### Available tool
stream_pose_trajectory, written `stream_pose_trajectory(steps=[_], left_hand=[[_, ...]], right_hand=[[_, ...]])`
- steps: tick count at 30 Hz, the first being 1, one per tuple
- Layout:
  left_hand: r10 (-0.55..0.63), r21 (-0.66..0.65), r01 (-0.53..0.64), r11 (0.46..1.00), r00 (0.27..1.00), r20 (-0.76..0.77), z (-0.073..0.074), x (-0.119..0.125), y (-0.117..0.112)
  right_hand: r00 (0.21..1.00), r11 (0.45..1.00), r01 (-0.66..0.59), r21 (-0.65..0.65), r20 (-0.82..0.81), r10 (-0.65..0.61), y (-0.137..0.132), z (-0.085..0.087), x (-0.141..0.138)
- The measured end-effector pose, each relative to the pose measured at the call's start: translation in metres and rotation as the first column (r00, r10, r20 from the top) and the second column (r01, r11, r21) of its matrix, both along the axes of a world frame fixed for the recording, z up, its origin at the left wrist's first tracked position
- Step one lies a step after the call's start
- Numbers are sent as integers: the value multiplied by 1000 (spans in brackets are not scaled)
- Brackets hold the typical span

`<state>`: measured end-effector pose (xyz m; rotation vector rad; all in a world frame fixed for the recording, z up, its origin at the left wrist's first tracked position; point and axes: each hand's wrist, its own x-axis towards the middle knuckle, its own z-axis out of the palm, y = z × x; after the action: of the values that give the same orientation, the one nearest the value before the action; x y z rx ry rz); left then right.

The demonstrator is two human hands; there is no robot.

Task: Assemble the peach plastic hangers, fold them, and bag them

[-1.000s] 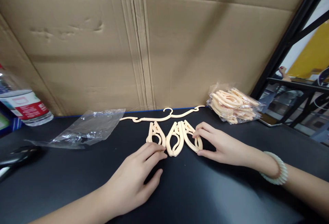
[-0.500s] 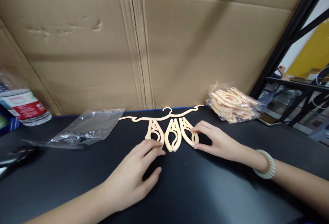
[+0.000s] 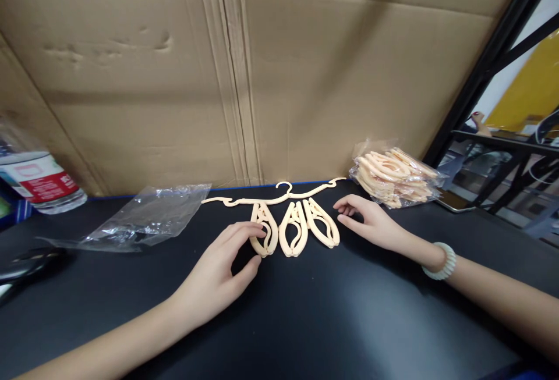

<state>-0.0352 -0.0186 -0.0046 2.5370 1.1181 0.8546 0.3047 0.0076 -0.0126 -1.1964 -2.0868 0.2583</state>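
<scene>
Three cream folded plastic hangers lie side by side on the black table (image 3: pixel 314 322). My left hand (image 3: pixel 218 269) reaches the left folded hanger (image 3: pixel 273 231), its fingertips over the left side and its thumb at the lower end. Between the other two lies the middle folded hanger (image 3: pixel 301 243). Just right of the right folded hanger (image 3: pixel 331 233), my right hand (image 3: pixel 371 220) is held apart from it, holding nothing, fingers loosely bent. Behind them stretches an unfolded hanger (image 3: pixel 262 201) with its hook up and arms spread.
A clear bag of folded hangers (image 3: pixel 395 176) sits at the back right. To the left lie an empty plastic bag (image 3: pixel 148 217) and a black mouse (image 3: pixel 28 263), near a large bottle (image 3: pixel 43 182). A cardboard wall (image 3: pixel 349 77) stands behind. Another person's hand (image 3: pixel 478 118) shows far right.
My right hand has let go of the right folded hanger and moved right. My left hand has shifted left, uncovering more of the left folded hanger.
</scene>
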Motion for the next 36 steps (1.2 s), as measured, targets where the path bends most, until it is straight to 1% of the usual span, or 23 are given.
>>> stream_pose_trajectory(steps=[4,7,10,12,18,22,25,28,30,34,36], left_hand=[[-9,6,8,1000,1000,22,0,1,-2],[-34,28,34,999,999,8,2,2,-6],[-54,60,55,997,998,-10,2,2,-8],[-63,83,64,994,998,-16,1,2,-9],[-80,122,85,989,996,-46,2,3,-9],[-81,137,85,987,996,-36,3,2,-10],[-87,136,88,987,996,-16,4,2,-12],[-90,134,87,987,996,13,6,3,-13],[-83,125,78,989,996,36,7,3,-13],[-53,91,45,995,994,92,8,3,-11],[-21,56,15,998,993,120,9,3,-11]], right_hand=[[996,998,15,59,83,-20,15,-5,6],[988,994,19,110,150,-35,27,-8,9],[983,991,12,134,179,-36,40,-9,11],[979,990,-6,143,204,-24,49,-6,11],[965,982,-68,175,263,20,80,9,7],[948,983,-117,140,311,69,99,11,-2],[937,983,-142,114,336,96,107,13,-11],[946,982,-127,143,315,77,106,23,-15],[959,977,-100,187,280,45,98,34,-15],[973,961,-37,274,229,-27,66,56,-10],[975,950,7,312,208,-75,47,64,-5]])
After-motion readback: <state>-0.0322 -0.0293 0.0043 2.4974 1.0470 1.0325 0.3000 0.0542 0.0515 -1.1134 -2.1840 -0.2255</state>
